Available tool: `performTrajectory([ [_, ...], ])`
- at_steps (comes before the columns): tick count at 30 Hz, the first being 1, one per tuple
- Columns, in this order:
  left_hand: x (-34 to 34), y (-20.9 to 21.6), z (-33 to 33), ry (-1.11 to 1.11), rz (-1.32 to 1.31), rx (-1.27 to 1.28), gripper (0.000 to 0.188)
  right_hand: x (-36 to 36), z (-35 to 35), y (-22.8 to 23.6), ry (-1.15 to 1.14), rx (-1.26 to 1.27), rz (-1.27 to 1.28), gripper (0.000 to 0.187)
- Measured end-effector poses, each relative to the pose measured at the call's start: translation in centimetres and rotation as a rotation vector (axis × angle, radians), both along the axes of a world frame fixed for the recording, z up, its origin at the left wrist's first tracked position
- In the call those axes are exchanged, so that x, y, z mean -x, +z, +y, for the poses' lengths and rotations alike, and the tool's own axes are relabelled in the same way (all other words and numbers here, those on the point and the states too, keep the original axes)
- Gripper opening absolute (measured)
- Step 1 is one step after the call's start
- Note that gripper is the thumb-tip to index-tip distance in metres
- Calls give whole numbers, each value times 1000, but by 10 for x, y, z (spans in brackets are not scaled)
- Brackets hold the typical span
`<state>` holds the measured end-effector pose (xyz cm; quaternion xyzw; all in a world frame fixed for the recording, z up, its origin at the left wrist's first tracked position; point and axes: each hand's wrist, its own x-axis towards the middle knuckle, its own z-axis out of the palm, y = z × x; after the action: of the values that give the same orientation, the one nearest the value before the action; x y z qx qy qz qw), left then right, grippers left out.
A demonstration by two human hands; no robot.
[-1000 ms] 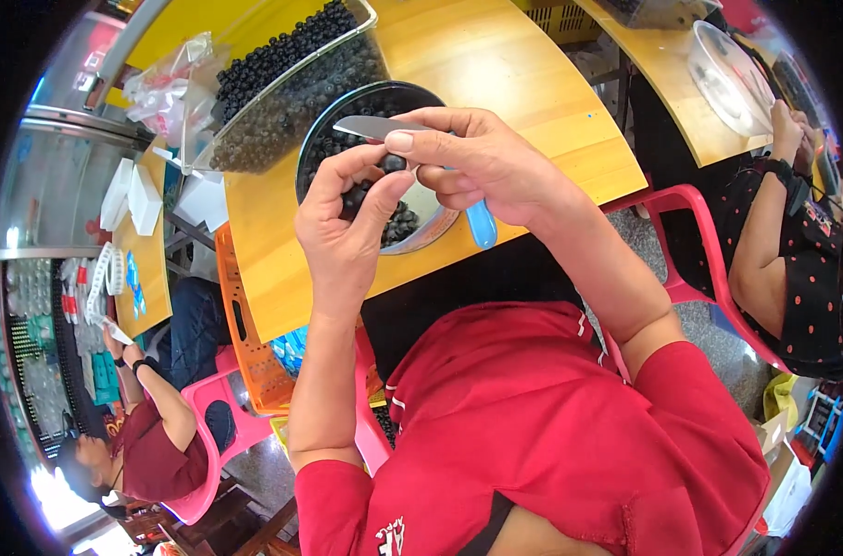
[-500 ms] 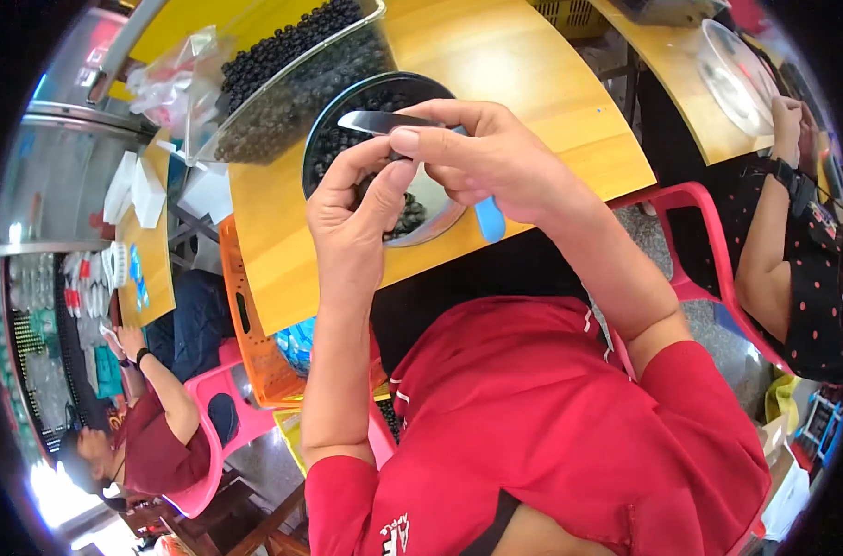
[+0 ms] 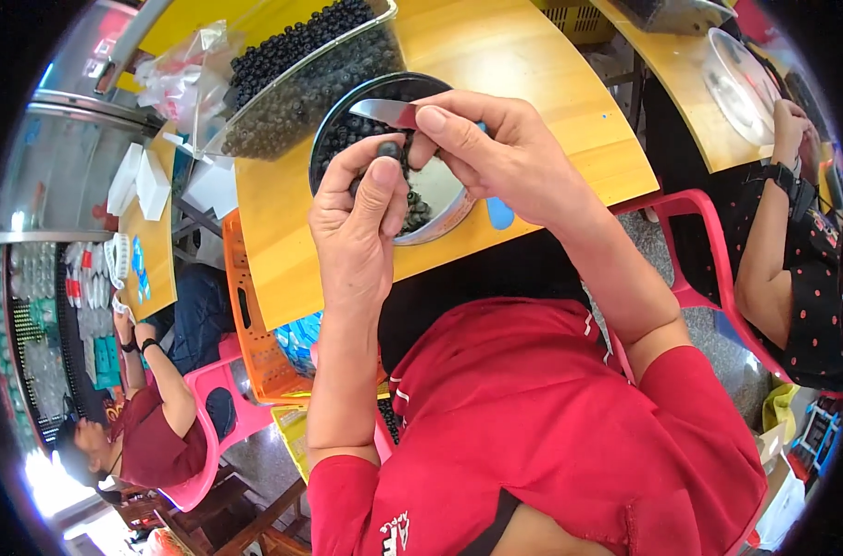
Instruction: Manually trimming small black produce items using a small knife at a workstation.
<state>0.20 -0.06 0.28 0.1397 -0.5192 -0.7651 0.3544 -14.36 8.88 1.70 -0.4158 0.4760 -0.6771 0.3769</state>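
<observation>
My left hand (image 3: 361,218) is closed, with a small dark round piece (image 3: 390,148) pinched at the forefinger and thumb; a second piece shows lower in the fingers. My right hand (image 3: 505,153) grips a knife, its short blade (image 3: 377,110) pointing left above my left fingers. A blue handle (image 3: 500,213) sticks out below the right hand; whether it belongs to the knife is hidden. Both hands are over a round metal bowl (image 3: 459,211) holding more dark pieces, and they partly cover it.
A clear bin (image 3: 296,116) heaped with dark pieces stands behind the bowl on the wooden table (image 3: 523,65). An orange crate (image 3: 245,287) is at the table's left edge. Co-workers sit at left and right on pink chairs (image 3: 709,236). A white round tray (image 3: 741,83) lies on the right-hand table.
My hands have drawn slightly apart. A dark piece now shows above my left thumb, and the blade has shifted a little right. The whole view has moved slightly.
</observation>
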Motion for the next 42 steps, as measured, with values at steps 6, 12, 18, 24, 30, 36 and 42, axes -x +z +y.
performTrajectory([
  [6,5,2,3,105,-11,81,18,-11,3,2,-58,106,190,30],
  [12,6,-5,1,82,9,120,17,-10,2,0,-60,57,218,30],
  [18,3,-3,1,86,-9,98,15,-6,1,-1,-9,32,209,28],
  [24,1,-6,-2,70,33,50,15,-9,0,1,-35,37,251,24],
  [30,-2,-6,-8,32,31,69,15,-9,-3,-3,-67,74,318,21],
  [36,-10,4,-9,-52,11,8,18,-12,-2,-2,-35,83,177,23],
  [42,-27,10,-16,-123,80,-121,23,-12,-1,0,-10,-22,26,27],
])
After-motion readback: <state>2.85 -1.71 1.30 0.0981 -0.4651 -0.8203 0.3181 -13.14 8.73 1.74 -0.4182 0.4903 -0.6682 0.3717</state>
